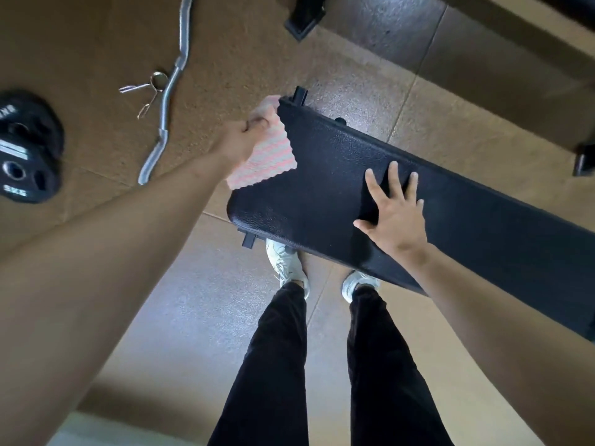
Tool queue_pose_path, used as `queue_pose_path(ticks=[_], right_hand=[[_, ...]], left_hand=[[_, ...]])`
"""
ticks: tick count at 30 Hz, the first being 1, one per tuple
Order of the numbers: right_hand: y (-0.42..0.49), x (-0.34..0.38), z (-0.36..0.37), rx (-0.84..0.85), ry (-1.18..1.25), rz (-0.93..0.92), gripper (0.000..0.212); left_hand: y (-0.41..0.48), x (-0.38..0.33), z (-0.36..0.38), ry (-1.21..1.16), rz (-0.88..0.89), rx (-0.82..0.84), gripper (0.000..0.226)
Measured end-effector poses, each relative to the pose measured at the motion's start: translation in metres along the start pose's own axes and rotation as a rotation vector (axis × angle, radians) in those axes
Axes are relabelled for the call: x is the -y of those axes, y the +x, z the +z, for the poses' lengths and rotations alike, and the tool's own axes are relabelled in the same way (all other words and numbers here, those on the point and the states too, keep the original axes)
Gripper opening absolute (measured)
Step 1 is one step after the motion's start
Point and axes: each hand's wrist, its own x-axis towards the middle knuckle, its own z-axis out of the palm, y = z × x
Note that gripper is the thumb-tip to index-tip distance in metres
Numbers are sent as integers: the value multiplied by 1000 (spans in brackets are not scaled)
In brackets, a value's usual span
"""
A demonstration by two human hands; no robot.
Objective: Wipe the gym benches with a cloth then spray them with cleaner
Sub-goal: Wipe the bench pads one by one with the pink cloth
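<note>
A black padded gym bench [322, 175] runs from the centre toward the lower right. My left hand [246, 136] grips a pink and white striped cloth [267, 159] against the bench's left end, where the cloth hangs over the edge. My right hand [394, 214] lies flat on the bench top with its fingers spread, holding nothing. No spray bottle is in view.
A curl bar [174, 82] and spring collars [145, 91] lie on the brown floor at the upper left, with black weight plates [24, 149] at the far left. Another bench's frame [304, 17] and foot [584, 159] stand beyond. My legs and white shoes [286, 268] are beside the bench.
</note>
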Motion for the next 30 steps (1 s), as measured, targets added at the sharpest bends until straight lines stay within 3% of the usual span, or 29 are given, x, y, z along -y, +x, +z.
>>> queue_pose_path(ticks=[2, 5, 10, 18, 20, 24, 30], right_hand=[[0, -1, 2, -9, 0, -1, 101], [0, -2, 6, -24, 10, 0, 102], [0, -1, 6, -37, 17, -5, 102], [-28, -30, 31, -236, 76, -99, 74], [-42, -45, 38, -291, 141, -21, 71], [-75, -80, 52, -288, 239, 158, 70], [-112, -124, 70, -268, 317, 179, 70]], left_hand=[[10, -19, -6, -28, -15, -14, 49], [23, -43, -10, -65, 13, 24, 28], [30, -76, -8, 51, 42, 156, 52], [42, -96, 20, 280, 140, 233, 32], [42, -100, 31, 354, 158, 234, 23], [23, -119, 59, 565, 224, 321, 49], [1, -141, 122, 643, 304, 410, 23]])
